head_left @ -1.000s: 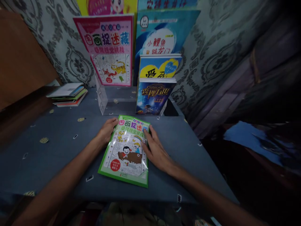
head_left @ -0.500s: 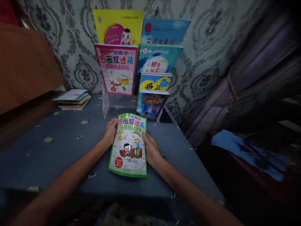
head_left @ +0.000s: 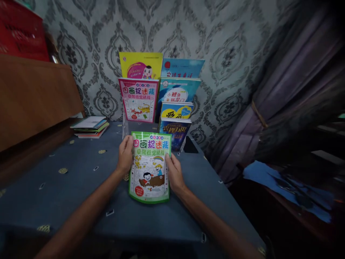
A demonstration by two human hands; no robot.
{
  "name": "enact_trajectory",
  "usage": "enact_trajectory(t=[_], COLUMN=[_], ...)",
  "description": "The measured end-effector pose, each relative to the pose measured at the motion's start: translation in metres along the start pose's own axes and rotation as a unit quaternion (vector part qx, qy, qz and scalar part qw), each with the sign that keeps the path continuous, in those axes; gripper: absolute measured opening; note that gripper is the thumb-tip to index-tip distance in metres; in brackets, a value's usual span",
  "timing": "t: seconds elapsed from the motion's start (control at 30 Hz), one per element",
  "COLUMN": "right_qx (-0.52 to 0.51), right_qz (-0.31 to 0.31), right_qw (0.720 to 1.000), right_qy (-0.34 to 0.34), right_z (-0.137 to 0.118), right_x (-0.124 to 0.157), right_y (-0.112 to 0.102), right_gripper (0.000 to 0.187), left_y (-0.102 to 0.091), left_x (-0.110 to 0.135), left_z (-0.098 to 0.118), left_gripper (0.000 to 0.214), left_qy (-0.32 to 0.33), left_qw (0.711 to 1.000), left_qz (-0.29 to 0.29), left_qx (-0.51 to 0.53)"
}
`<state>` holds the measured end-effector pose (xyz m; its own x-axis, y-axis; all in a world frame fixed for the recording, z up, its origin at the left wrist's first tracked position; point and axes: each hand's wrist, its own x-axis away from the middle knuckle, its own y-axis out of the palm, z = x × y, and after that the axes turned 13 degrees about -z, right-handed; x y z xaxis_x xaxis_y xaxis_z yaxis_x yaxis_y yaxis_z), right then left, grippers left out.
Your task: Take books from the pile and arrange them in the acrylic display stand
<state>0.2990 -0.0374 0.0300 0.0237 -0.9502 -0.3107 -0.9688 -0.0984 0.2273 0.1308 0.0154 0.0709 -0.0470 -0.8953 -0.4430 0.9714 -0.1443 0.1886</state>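
Observation:
A green children's activity book [head_left: 150, 167] with a cartoon boat on its cover is lifted and tilted up above the blue table [head_left: 81, 201]. My left hand [head_left: 125, 156] grips its left edge near the top, fingers wrapped round. My right hand [head_left: 174, 173] grips its right edge lower down. Behind it stands a clear tiered display rack [head_left: 126, 124] with several books: a pink one [head_left: 138, 99] and a yellow one [head_left: 140, 66] on the left, blue ones [head_left: 176, 108] on the right.
A stack of thin books [head_left: 90, 126] lies at the table's back left, beside a wooden panel [head_left: 35, 93]. Patterned wallpaper [head_left: 215, 54] is behind, a purple curtain [head_left: 283, 90] on the right. Blue cloth [head_left: 283, 183] lies low on the right.
The green book lay flat on the table under both hands; now both hands hold it by its edges, raised and tilted up. The view has lifted and pulled back.

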Motion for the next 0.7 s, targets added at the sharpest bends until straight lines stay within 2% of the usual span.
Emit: enact_trajectory(t=[0.1, 0.17, 0.23, 0.4, 0.6, 0.7], right_qx=[0.144, 0.198, 0.209, 0.220, 0.283, 0.343], right_qz=[-0.011, -0.007, -0.003, -0.006, -0.063, -0.064], right_qw=[0.985, 0.973, 0.971, 0.971, 0.955, 0.936], right_qy=[-0.095, -0.118, -0.117, -0.089, -0.054, -0.047], right_z=[-0.015, -0.016, -0.012, 0.005, 0.012, 0.013], right_x=[0.000, 0.003, 0.006, 0.018, 0.031, 0.035], right_y=[0.000, -0.001, -0.004, -0.014, -0.029, -0.037], right_gripper=[0.037, 0.035, 0.034, 0.039, 0.046, 0.052], left_y=[-0.002, -0.004, -0.004, -0.009, -0.023, -0.031], left_x=[0.007, 0.015, 0.025, 0.049, 0.056, 0.057], left_z=[0.016, 0.017, 0.010, -0.014, -0.019, -0.018], left_gripper=[0.032, 0.031, 0.035, 0.050, 0.057, 0.062], left_qy=[0.081, 0.094, 0.071, -0.034, -0.056, -0.072], left_qw=[0.995, 0.992, 0.991, 0.990, 0.982, 0.971], left_qz=[-0.028, -0.049, -0.073, -0.110, -0.155, -0.184], left_qx=[-0.048, -0.068, -0.083, -0.077, -0.097, -0.134])
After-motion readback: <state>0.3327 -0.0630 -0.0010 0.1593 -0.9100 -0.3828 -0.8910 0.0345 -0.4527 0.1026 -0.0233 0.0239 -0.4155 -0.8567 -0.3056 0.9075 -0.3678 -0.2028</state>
